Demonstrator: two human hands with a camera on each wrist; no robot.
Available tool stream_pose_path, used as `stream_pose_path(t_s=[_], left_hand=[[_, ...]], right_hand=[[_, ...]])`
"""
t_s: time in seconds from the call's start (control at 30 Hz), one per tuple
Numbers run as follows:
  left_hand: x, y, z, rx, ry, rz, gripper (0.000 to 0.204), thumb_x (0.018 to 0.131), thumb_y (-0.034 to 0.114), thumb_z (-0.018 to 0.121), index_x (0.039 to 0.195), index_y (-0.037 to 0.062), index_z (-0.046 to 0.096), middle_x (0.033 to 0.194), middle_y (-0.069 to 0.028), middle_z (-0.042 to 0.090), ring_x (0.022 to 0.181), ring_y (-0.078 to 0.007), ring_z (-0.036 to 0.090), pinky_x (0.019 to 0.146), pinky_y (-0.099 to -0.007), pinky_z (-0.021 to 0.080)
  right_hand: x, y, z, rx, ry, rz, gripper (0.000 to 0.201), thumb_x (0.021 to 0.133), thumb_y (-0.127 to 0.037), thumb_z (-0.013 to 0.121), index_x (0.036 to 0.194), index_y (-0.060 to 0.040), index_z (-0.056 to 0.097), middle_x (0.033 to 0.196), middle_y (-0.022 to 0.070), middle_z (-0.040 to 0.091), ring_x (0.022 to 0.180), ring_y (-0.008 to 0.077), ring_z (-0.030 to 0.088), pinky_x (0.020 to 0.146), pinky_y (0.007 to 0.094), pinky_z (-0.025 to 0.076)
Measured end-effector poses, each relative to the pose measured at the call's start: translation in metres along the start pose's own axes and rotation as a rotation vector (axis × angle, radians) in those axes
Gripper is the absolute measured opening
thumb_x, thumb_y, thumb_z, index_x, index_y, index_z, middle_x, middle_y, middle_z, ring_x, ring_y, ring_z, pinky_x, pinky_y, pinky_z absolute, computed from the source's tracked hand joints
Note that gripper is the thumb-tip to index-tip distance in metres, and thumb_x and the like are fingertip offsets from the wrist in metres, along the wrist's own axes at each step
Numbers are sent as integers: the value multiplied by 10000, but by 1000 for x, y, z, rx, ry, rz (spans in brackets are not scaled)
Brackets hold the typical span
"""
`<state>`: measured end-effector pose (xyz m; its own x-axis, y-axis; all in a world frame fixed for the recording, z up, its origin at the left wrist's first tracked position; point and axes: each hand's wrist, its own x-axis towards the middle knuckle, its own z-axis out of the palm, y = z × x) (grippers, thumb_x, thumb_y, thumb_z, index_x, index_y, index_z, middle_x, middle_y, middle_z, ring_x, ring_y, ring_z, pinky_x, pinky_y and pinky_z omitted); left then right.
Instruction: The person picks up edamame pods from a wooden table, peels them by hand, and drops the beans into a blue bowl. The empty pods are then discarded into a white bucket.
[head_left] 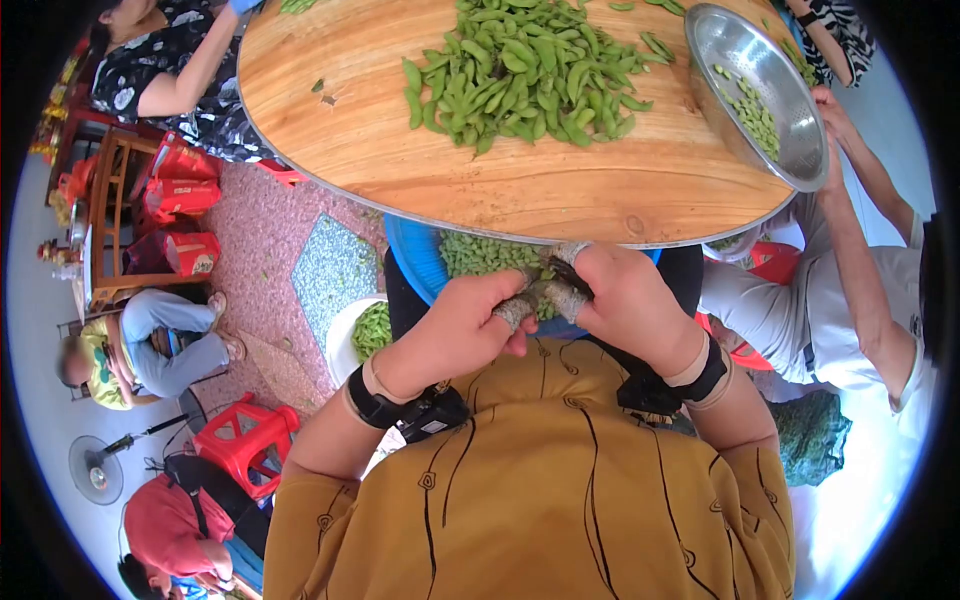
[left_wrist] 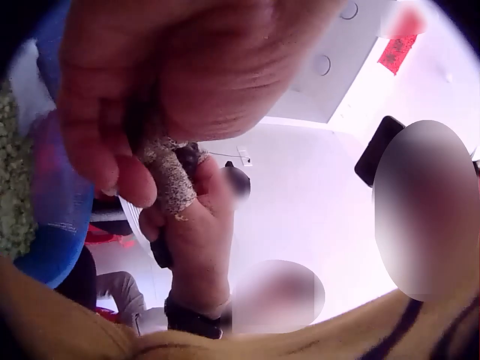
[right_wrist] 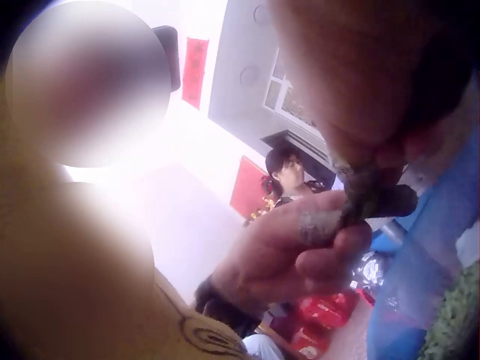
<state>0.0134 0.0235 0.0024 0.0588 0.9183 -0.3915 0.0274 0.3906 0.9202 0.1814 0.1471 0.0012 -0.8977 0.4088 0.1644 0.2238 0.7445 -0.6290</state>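
Observation:
My left hand [head_left: 512,312] and right hand [head_left: 572,288] meet just below the edge of the round wooden table [head_left: 520,195], above a blue basin [head_left: 412,255] of green pods [head_left: 480,255]. Grey tape wraps the fingertips [left_wrist: 174,186] of both hands. Together they pinch a small dark pod [right_wrist: 390,201]; its shape is hard to make out. On the table lies a heap of edamame pods [head_left: 520,70]. A tilted metal bowl [head_left: 740,50] at the right edge holds shelled beans [head_left: 755,115].
Another person's arm [head_left: 850,210] reaches up to the metal bowl on my right. A second person [head_left: 170,60] sits at the table's far left. A white bowl of pods [head_left: 365,330] and a red stool [head_left: 245,440] stand on the floor at left.

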Motion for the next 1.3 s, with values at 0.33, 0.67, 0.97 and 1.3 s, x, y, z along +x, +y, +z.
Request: stream_pose_path(t_s=[0.33,0.67,0.97,1.3], left_hand=[[-11,-11,-3,-65,128,-67,216,824,-103,384,940,-52,558,831,-76,618,719,-139,641,654,-272,537],[-2,-13,7,145,106,-3,210,797,-107,396,926,-61,555,810,-124,648,739,-168,672,654,-282,538],[-75,-74,-52,1020,335,-193,334,728,-13,591,1057,30,626,898,-192,623,865,-377,585,740,-433,472],[-44,-25,-45,601,414,153,207,816,91,616,1004,9,642,861,-183,632,780,-333,617,680,-371,489]], right_hand=[[-3,-7,2,-3,-107,117,230,691,-80,671,821,6,501,739,196,574,697,384,595,595,440,477],[0,0,31,-43,-36,73,199,683,-76,661,801,-10,515,719,168,581,681,372,593,619,442,487],[17,-2,-19,-58,101,79,157,755,-97,635,851,-2,555,758,207,597,713,385,600,648,442,493],[59,53,-42,-196,398,396,196,728,-101,647,819,35,540,671,213,591,618,384,586,555,410,460]])
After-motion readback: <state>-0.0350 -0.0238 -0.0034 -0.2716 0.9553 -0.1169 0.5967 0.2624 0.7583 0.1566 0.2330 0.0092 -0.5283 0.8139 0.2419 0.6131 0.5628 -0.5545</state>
